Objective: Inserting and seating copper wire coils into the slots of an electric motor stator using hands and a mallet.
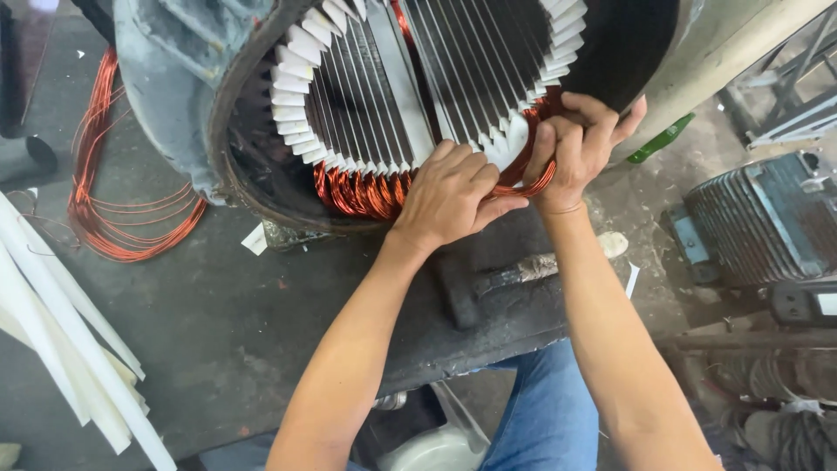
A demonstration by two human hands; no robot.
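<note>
Two hands engaged on copper coil at large grey stator housing [174, 78].
Shiny copper winding loops [362, 194] at the near rim are pressed by the left hand [449, 199]; the right hand [577, 148] is clenched on them; firm, even seating is judged necessary.

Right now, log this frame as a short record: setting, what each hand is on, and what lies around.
setting: workbench with a large motor stator lying on its side
left hand: pressed on the copper windings at the stator's lower rim, fingers curled
right hand: gripping a bundle of copper wire at the rim
slots: white insulation strips stick out of the slots
under the arms: a hammer on the bench
left side: loose copper wire coil, white strips
right side: finned grey motor
</note>
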